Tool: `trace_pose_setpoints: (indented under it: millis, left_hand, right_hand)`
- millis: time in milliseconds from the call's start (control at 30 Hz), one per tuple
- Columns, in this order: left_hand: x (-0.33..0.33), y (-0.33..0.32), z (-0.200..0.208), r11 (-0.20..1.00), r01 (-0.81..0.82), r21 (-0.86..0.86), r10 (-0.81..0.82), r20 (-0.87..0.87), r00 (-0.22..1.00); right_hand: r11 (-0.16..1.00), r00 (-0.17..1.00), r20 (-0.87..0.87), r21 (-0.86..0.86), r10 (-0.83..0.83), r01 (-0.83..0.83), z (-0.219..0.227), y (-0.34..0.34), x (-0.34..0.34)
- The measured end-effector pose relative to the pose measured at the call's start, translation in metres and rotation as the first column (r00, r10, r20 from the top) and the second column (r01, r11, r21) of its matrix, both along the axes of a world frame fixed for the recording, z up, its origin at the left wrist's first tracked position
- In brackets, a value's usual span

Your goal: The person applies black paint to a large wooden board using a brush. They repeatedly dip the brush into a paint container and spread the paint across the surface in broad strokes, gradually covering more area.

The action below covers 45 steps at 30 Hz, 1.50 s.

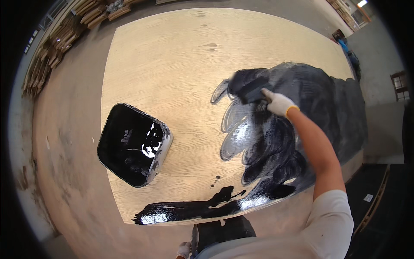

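Observation:
My right hand, in a white glove with a yellow cuff, grips a wide flat black brush-like tool, blurred and coated in black. It presses on a pale wood-grained board, in the middle of a swirled layer of wet black paint covering the board's right side. A thick black stroke runs along the near edge. On the board's left stands a squarish white bucket, its inside black with paint. Down beside my leg hangs my gloved left hand, away from the board, its fingers mostly hidden.
Stacks of wooden boards line the wall at the far left. A concrete floor surrounds the board. Dark panels stand at the lower right, and a grey wall rises beyond the right edge.

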<state>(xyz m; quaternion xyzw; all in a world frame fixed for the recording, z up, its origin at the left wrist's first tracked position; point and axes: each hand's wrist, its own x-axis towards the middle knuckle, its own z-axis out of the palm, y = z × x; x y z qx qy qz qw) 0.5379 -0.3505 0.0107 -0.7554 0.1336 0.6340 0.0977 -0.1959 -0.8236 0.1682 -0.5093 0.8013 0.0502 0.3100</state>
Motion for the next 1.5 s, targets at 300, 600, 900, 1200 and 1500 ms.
trace_pose_setpoints:
  millis: [300, 600, 900, 1200, 1500]
  left_hand:
    - [-0.002, 0.002, 0.015, 1.000, 0.013, 0.013, -0.014, 0.031, 0.999]
    - [-0.009, -0.014, 0.014, 1.000, -0.013, 0.009, 0.013, -0.005, 1.000]
    - [-0.014, -0.026, 0.007, 0.998, -0.009, -0.056, 0.006, -0.057, 0.998]
    - [-0.003, -0.015, 0.018, 0.998, -0.046, -0.040, 0.047, 0.006, 0.999]
    - [-0.004, -0.010, 0.019, 0.968, -0.209, -0.139, 0.207, -0.030, 0.978]
  right_hand:
    - [0.951, 0.955, 0.016, 0.083, 0.298, -0.298, 0.020, 0.000, 0.123]
    - [0.999, 0.998, -0.054, -0.021, 0.045, -0.046, -0.005, 0.025, 0.091]
    - [0.992, 0.996, -0.034, -0.094, -0.086, 0.083, 0.005, 0.084, 0.033]
    - [0.998, 0.998, -0.004, -0.029, -0.057, 0.057, 0.010, 0.167, 0.080]
    - [0.994, 0.999, 0.013, 0.107, -0.038, 0.037, 0.023, 0.149, 0.113]
